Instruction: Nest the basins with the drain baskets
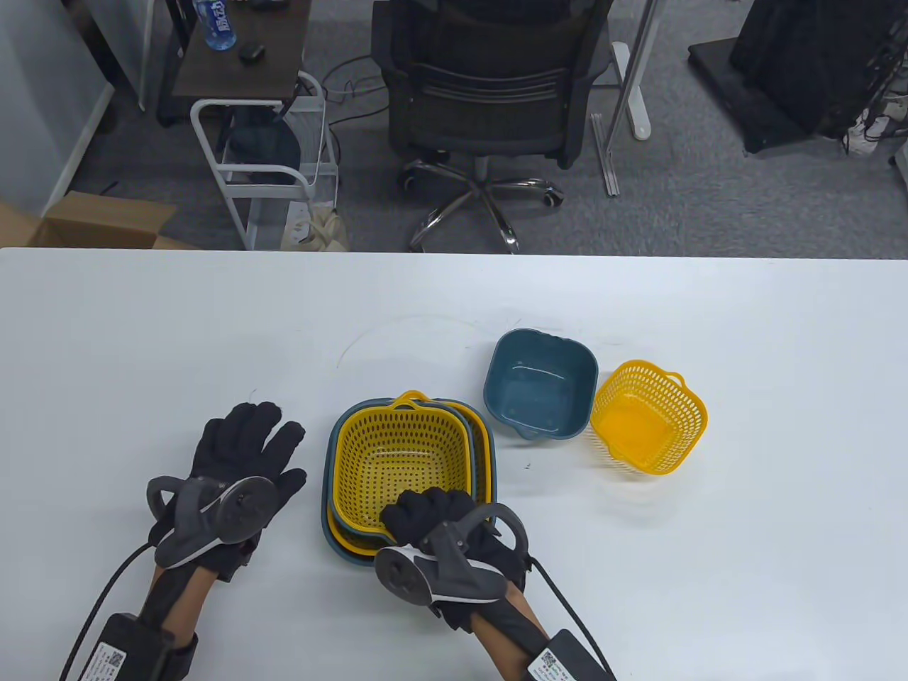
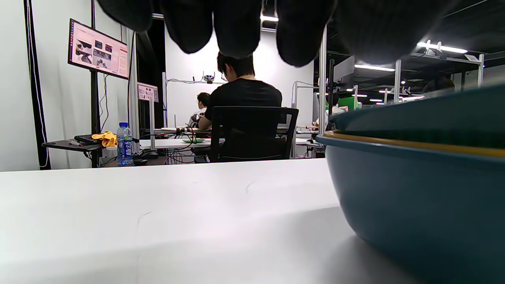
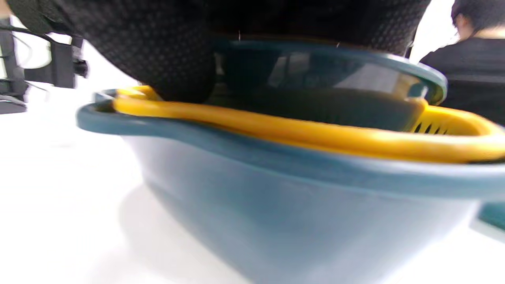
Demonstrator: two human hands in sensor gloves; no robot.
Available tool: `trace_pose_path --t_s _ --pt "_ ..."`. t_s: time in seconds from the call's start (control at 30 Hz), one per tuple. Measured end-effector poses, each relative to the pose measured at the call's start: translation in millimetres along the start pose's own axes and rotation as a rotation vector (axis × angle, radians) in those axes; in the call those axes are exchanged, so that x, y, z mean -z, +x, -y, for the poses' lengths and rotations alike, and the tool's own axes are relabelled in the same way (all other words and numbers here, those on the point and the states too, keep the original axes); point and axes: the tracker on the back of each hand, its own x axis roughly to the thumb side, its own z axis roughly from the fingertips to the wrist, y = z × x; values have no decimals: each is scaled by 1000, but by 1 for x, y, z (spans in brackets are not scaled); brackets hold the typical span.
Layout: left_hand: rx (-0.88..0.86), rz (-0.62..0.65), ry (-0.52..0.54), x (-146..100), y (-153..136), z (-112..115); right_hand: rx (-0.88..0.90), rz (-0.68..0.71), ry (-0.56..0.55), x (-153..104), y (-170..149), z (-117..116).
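A nested stack stands at the table's centre: a large blue basin holds a yellow drain basket, then a second blue basin and a top yellow basket. My right hand grips the stack's near rim; in the right wrist view its fingers lie over the yellow rim and the inner basin. My left hand lies open with fingers spread, left of the stack and apart from it. A small blue basin and a small yellow basket stand side by side to the right.
The white table has bare room at the back and left. An office chair and a white cart stand beyond its far edge. The left wrist view shows the large basin's wall close on the right.
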Motion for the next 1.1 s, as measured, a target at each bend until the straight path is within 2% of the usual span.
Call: trace_pose_path --t_s 0.13,0.3,0.4,0.5,0.6,0.63,0.77,0.87,0.93,1.1 --pt "0 0 3 0 0 0 73 5 -11 -9 -13 11" --pt "3 -2 -8 0 0 1 128 -69 -136 -27 -43 30" --pt "5 -7 -13 -1 -1 2 60 -210 -242 -41 -78 36" --pt "8 -12 -20 -1 -2 2 -3 -398 -284 -55 -124 33" --pt "15 -17 -22 -1 -2 2 -69 -554 -234 -65 -166 18" --pt "17 -19 -23 -1 -2 2 -100 -587 -185 -66 -179 9" --pt "28 -25 -31 0 -3 4 -222 -658 -23 -60 -204 -18" --pt "39 -32 -45 0 -5 8 -234 -722 63 -53 -217 -33" --pt "46 -37 -50 0 -6 9 -228 -743 81 -51 -224 -39" --pt "49 -47 -54 1 -10 10 -244 -774 42 -47 -233 -47"
